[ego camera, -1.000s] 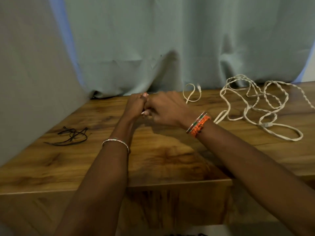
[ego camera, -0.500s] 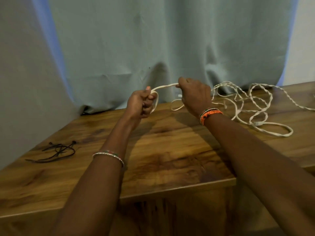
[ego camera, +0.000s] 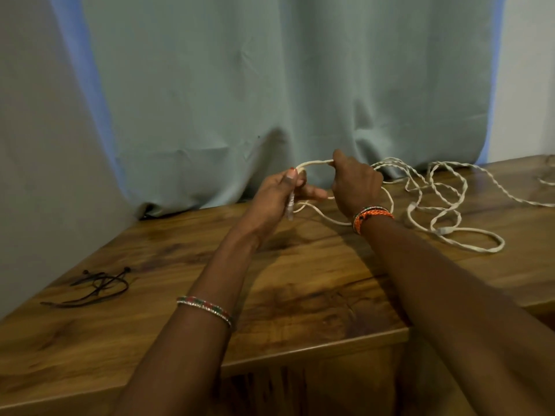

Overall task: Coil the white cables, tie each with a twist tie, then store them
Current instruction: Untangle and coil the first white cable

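Left hand (ego camera: 274,195): raised above the bench, thumb up; grip closed on one end of the white cable loop, with the plug end hanging down below the thumb.
Right hand (ego camera: 356,186): just right of the left hand, at about the same height; grip closed, thumb and fingers pinching the top strand of the same loop.
White cable (ego camera: 312,164): a short arc spans the gap between the two hands; a lower strand sags under them toward the right wrist and touches the bench.
Loose cable (ego camera: 444,202): right of the right hand, a twisted white tangle spread in open loops on the bench, trailing off toward the right edge of view. Whether it is one cable or several, cannot tell.
Connector (ego camera: 441,231): small pale plug in the tangle, on the near loop, lying on the bench.
Twist ties (ego camera: 99,285): thin black bundle, far left of the left hand, flat on the bench, well apart from the cable.
Bench (ego camera: 300,295): dark-grained wood, front edge below both forearms.
Curtain (ego camera: 270,85): pale grey-green, hangs behind the hands, hem bunched on the back of the bench.
Bracelets: beaded band (ego camera: 207,307) on left forearm; orange bands (ego camera: 371,214) on right wrist.
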